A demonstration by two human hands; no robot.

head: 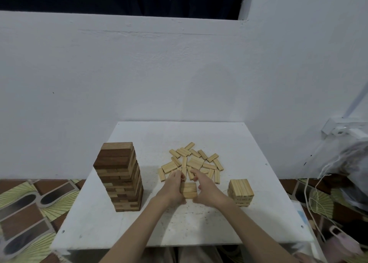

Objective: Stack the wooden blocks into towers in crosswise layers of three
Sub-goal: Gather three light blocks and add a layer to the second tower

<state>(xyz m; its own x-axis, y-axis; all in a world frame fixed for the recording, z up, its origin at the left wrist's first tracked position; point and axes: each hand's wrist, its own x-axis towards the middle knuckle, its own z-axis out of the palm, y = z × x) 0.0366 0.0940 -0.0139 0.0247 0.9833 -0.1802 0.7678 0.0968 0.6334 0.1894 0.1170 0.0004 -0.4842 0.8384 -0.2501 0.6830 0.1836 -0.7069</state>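
White table [199, 219] against a pale wall. Tall dark tower [119, 177] at left, short pale tower [241, 192] at right, loose blocks [191, 161] heaped at the far middle. Between the two, a low new stack [188, 190], top blocks lying left to right. Left hand [172, 189] pressed to its left side, right hand [205, 191] just beside its right, both seemingly cupped around it, fingers partly curled; true clasp hard to tell. Loose pile directly beyond both hands, next layer probably front to back.
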